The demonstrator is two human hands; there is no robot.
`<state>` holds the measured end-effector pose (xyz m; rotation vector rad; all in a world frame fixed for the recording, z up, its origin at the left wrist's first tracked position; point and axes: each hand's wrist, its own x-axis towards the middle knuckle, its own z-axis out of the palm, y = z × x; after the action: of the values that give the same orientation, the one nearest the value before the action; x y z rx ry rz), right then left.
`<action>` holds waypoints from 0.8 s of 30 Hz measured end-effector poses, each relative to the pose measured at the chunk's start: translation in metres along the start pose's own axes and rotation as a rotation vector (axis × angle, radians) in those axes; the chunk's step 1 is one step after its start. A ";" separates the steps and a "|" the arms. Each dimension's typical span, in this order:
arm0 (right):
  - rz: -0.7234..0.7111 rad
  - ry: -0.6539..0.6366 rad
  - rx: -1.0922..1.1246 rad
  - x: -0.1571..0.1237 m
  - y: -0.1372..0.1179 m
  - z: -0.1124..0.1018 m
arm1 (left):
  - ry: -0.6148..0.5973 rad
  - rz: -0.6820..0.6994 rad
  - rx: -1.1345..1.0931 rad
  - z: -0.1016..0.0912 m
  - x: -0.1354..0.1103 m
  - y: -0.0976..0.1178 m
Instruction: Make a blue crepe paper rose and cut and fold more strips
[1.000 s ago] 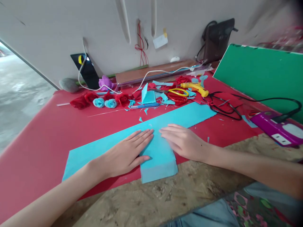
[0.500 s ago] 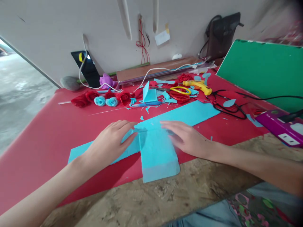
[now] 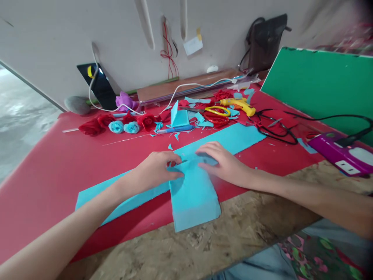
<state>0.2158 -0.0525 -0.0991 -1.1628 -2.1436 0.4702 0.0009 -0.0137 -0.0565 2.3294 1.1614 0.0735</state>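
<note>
A long strip of light blue crepe paper [image 3: 233,138] lies across the red table cover [image 3: 58,163], with a folded stack of it [image 3: 194,196] hanging over the near edge. My left hand [image 3: 155,171] has its fingers curled, pinching the paper's top edge at the fold. My right hand [image 3: 223,161] is bent over the same fold from the right, fingertips pressing and gripping the paper. The two hands nearly meet at the middle.
Behind lie red and blue paper roses [image 3: 122,123], blue scraps, a blue pen [image 3: 175,129], yellow-handled scissors [image 3: 217,111], a yellow glue gun [image 3: 240,105], black cables [image 3: 276,130], a purple power strip [image 3: 344,155], a green board [image 3: 323,83], a phone [image 3: 99,85] and a dark bag [image 3: 264,42].
Both hands went from lying flat on the folded paper to curling their fingers and pinching the paper at the fold's top edge. The left hand slid left, then back toward the fold.
</note>
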 end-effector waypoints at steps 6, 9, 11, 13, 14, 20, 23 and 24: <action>0.143 -0.021 0.213 0.015 -0.021 -0.012 | 0.097 -0.078 -0.260 -0.012 -0.005 0.008; 0.133 -0.037 0.218 0.027 -0.031 -0.017 | 0.200 -0.072 -0.371 -0.017 -0.006 0.014; 0.112 -0.050 0.218 0.034 -0.036 -0.018 | 0.241 -0.063 -0.475 -0.020 -0.007 0.019; 0.090 -0.051 0.228 0.040 -0.039 -0.020 | 0.261 -0.085 -0.556 -0.022 -0.008 0.024; 0.074 -0.046 0.231 0.042 -0.041 -0.022 | 0.263 -0.104 -0.578 -0.023 -0.009 0.026; 0.025 -0.037 0.168 0.048 -0.033 -0.036 | 0.237 -0.170 -0.581 -0.031 -0.019 0.022; 0.053 0.025 0.134 0.053 -0.019 -0.050 | 0.286 -0.188 -0.460 -0.039 -0.024 0.007; 0.062 0.063 0.125 0.055 -0.015 -0.055 | 0.311 -0.193 -0.420 -0.040 -0.026 0.002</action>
<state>0.2226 -0.0143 -0.0302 -1.1606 -1.9998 0.5791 -0.0250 -0.0173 -0.0162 1.8701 1.3612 0.5707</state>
